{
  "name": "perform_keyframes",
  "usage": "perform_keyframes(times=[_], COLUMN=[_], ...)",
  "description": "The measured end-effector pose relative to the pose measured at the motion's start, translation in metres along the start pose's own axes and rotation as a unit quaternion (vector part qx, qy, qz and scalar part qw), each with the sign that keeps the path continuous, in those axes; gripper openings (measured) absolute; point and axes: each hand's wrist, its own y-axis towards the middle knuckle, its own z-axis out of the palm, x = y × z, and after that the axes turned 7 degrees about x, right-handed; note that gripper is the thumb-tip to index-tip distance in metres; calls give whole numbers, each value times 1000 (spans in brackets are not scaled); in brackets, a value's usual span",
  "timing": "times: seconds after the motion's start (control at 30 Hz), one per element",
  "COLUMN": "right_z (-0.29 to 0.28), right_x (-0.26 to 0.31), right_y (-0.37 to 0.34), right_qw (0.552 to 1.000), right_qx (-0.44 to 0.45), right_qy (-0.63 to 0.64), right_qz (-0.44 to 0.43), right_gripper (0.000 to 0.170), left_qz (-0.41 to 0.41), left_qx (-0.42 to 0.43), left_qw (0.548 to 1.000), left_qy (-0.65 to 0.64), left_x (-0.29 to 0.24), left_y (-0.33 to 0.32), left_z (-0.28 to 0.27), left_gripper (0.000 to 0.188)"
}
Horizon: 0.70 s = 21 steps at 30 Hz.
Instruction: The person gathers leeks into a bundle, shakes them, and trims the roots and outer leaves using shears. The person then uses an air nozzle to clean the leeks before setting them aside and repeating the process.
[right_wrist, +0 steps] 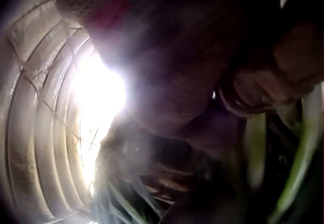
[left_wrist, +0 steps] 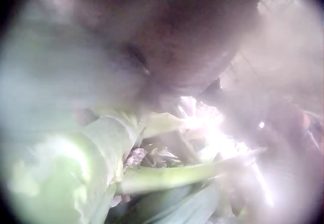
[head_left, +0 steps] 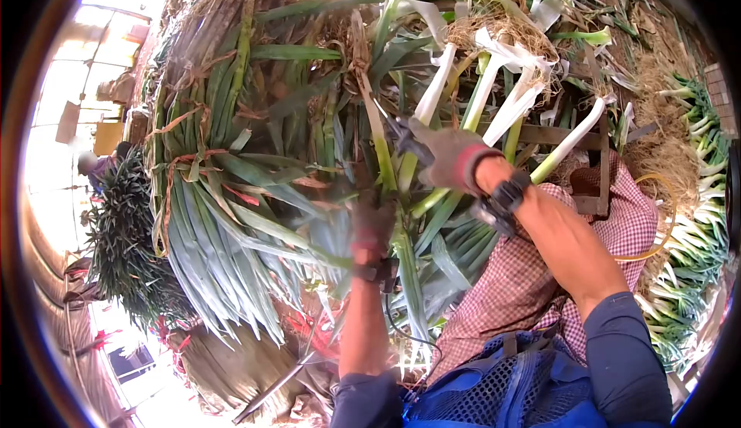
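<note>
My gloved left hand (head_left: 373, 223), blurred in the head view, grips a leek (head_left: 380, 146) by its green part. Brown, dry outer leaves hang along that stalk. In the left wrist view the glove (left_wrist: 172, 36) fills the top, with a pale green stalk (left_wrist: 167, 178) below it. My right hand (head_left: 451, 155), in a grey glove with a red cuff, holds a dark hand tool (head_left: 409, 141) with a thin shiny tip beside the leek. The right wrist view is mostly dark glove (right_wrist: 177, 82), and the tool's kind is unclear.
Several loose leeks (head_left: 488, 92) with white shanks and roots lie just beyond my right hand. A tied leek bundle (head_left: 197, 158) stands at left. More leeks (head_left: 687, 250) line the far right, near a yellow hose (head_left: 665, 246). Checked cloth (head_left: 494, 281) covers my lap.
</note>
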Motion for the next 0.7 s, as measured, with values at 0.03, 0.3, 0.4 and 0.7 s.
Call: perform_keyframes(times=[0.03,0.3,0.4,0.7], right_z=[-7,-21,-2,68], right_x=[2,-6,-26,-31], right_y=[9,35,-13,-131], right_qw=[1000,1000,999,978], right_qx=[-14,-12,28,204], right_qy=[-7,-8,15,3], right_qz=[3,9,-31,-36], right_gripper=[94,92,97,98], left_qz=[0,-15,-26,-43], left_qx=[0,20,21,-3], left_qw=[1000,998,999,999], left_qy=[0,64,22,-28], left_x=[9,18,3,4], left_y=[3,6,3,3], left_z=[1,-3,-10,-13], left_gripper=[34,37,37,33])
